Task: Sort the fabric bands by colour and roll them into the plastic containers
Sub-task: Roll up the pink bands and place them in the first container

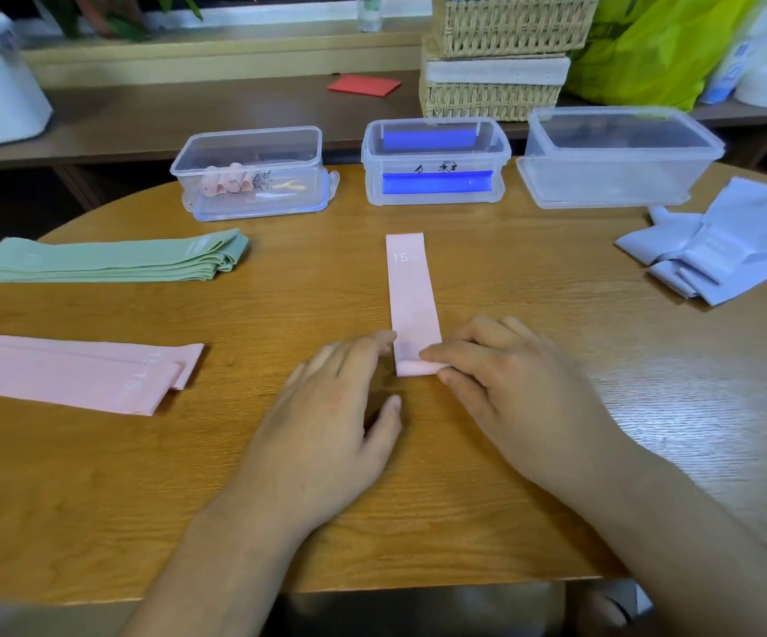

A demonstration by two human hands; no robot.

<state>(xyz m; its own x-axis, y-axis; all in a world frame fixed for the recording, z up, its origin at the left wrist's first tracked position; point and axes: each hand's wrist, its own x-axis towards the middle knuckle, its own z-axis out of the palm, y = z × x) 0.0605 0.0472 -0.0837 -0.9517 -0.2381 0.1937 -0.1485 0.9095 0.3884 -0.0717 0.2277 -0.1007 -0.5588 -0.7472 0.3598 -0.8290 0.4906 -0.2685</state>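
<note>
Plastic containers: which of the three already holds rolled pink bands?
The leftmost container: pink rolls lie inside. The middle container shows blue, the right container looks empty.

the right hand (524,397) covers part of the rolled near end of the pink band (411,291). the left hand (326,425) is blurred. the pink stack (73,374) at the left edge of the table (280,305) and the lilac bands (731,250) at its right edge are cut off by the picture. handwriting on the middle container (436,154) is too small to read.

pink band (411,291) lying flat, near end rolled
</note>
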